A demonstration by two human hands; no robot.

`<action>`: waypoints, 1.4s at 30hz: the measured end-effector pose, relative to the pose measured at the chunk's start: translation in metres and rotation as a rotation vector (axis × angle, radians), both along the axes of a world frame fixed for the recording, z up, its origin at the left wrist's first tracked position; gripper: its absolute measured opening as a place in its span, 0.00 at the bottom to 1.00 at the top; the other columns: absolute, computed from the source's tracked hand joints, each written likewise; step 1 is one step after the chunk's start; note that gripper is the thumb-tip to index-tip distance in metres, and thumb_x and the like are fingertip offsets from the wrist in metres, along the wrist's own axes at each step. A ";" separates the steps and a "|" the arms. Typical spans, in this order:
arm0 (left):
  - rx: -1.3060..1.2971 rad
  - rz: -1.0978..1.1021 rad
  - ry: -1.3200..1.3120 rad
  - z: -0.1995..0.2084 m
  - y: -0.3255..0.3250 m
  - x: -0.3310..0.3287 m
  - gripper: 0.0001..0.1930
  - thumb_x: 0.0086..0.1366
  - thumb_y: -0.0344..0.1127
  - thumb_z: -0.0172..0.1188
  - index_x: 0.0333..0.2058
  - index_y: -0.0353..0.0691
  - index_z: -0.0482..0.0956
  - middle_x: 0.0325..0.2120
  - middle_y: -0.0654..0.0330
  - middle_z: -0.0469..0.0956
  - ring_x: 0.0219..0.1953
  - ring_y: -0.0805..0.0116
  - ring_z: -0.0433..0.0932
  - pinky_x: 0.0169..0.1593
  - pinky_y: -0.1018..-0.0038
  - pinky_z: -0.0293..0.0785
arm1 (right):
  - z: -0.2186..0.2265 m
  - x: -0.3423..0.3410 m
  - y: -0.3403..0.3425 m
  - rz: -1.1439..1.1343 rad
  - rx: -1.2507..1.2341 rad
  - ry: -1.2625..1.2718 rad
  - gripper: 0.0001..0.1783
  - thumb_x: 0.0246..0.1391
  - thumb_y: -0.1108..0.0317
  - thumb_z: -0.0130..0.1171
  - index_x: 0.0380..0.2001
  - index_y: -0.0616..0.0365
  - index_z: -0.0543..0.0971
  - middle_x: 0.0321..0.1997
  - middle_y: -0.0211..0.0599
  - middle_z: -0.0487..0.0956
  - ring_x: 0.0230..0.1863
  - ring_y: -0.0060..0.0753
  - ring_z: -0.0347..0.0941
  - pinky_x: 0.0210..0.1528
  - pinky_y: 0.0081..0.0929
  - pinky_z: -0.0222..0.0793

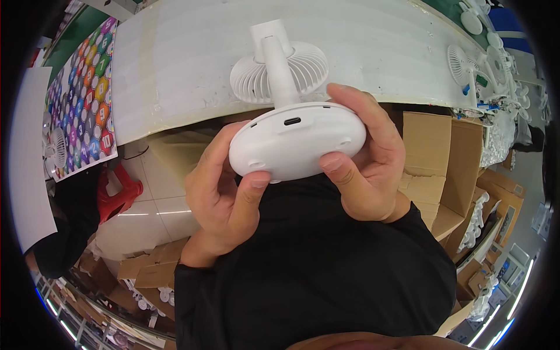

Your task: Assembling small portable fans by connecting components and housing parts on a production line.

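Observation:
Between my two hands is a white desk fan [297, 146], its round base tipped so the underside and a dark oblong port face me. Its stem and slatted fan head [309, 67] point away, over the white table. My left hand [224, 192] grips the base's left edge, thumb on the underside and fingers wrapped behind. On the right edge my right hand [367, 157] grips the same way, its thumb pressed near a small round foot. The fingertips behind the base are partly hidden.
The white table [186, 64] spans the far side. A colourful patterned sheet [87, 99] lies at the left, above a red stool [119, 192]. An open cardboard box [429, 151] stands at my right. More white fans [464, 64] and parts crowd the far right. Another person's dark sleeve [76, 216] shows at left.

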State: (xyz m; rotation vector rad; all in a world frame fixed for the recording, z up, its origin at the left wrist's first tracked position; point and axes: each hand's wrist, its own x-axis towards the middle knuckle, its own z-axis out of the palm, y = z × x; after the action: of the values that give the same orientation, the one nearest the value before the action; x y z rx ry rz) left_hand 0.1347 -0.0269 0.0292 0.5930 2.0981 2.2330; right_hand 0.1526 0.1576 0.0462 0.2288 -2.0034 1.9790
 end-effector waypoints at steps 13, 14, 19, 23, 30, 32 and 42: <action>-0.059 0.014 -0.035 -0.004 0.000 -0.002 0.18 0.64 0.34 0.57 0.48 0.27 0.74 0.42 0.49 0.79 0.40 0.64 0.76 0.47 0.73 0.72 | -0.003 -0.014 0.021 0.205 0.301 0.143 0.30 0.40 0.68 0.68 0.50 0.61 0.73 0.42 0.39 0.70 0.38 0.31 0.66 0.42 0.23 0.63; 0.045 0.061 0.026 -0.005 0.005 -0.006 0.17 0.65 0.36 0.55 0.46 0.28 0.75 0.42 0.50 0.79 0.39 0.64 0.76 0.48 0.73 0.72 | -0.006 -0.016 0.017 0.200 0.315 0.182 0.30 0.40 0.67 0.68 0.50 0.61 0.73 0.41 0.39 0.70 0.38 0.31 0.66 0.41 0.24 0.63; 0.906 -0.064 -0.518 -0.008 0.032 -0.042 0.20 0.73 0.42 0.35 0.27 0.40 0.70 0.29 0.57 0.75 0.29 0.71 0.68 0.40 0.76 0.64 | -0.024 -0.031 -0.020 -0.001 0.173 0.423 0.23 0.44 0.72 0.65 0.47 0.57 0.77 0.44 0.37 0.71 0.40 0.30 0.66 0.43 0.22 0.64; 0.793 0.167 -0.290 -0.004 0.033 -0.077 0.19 0.74 0.43 0.35 0.26 0.43 0.65 0.20 0.60 0.71 0.23 0.72 0.64 0.33 0.77 0.61 | -0.021 -0.022 -0.021 0.133 0.162 0.225 0.24 0.49 0.72 0.62 0.53 0.56 0.75 0.48 0.38 0.71 0.45 0.31 0.67 0.49 0.21 0.63; 0.507 0.220 0.203 0.004 0.036 -0.064 0.21 0.74 0.45 0.33 0.25 0.42 0.66 0.13 0.60 0.68 0.18 0.73 0.62 0.26 0.78 0.60 | -0.004 -0.010 -0.017 0.389 -0.292 -0.316 0.35 0.55 0.68 0.58 0.66 0.60 0.62 0.64 0.45 0.61 0.65 0.40 0.57 0.69 0.36 0.49; 0.440 0.188 0.275 0.007 0.032 -0.061 0.22 0.75 0.46 0.33 0.26 0.41 0.66 0.13 0.60 0.68 0.17 0.73 0.62 0.25 0.79 0.60 | 0.000 -0.009 -0.018 0.437 -0.410 -0.421 0.36 0.55 0.68 0.58 0.67 0.60 0.60 0.65 0.43 0.61 0.65 0.39 0.58 0.68 0.34 0.51; -0.009 0.206 0.457 0.015 0.019 -0.034 0.22 0.74 0.48 0.32 0.25 0.44 0.66 0.14 0.61 0.66 0.20 0.70 0.63 0.29 0.76 0.62 | -0.019 -0.010 -0.024 0.693 -0.593 -0.442 0.37 0.54 0.73 0.63 0.67 0.60 0.61 0.65 0.43 0.61 0.59 0.35 0.61 0.60 0.28 0.59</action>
State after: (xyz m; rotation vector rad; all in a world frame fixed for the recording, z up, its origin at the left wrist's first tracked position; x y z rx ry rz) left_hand 0.1011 -0.0078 0.0442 1.0147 2.4733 2.3710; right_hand 0.1423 0.1335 0.0272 0.4081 -1.5500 3.2006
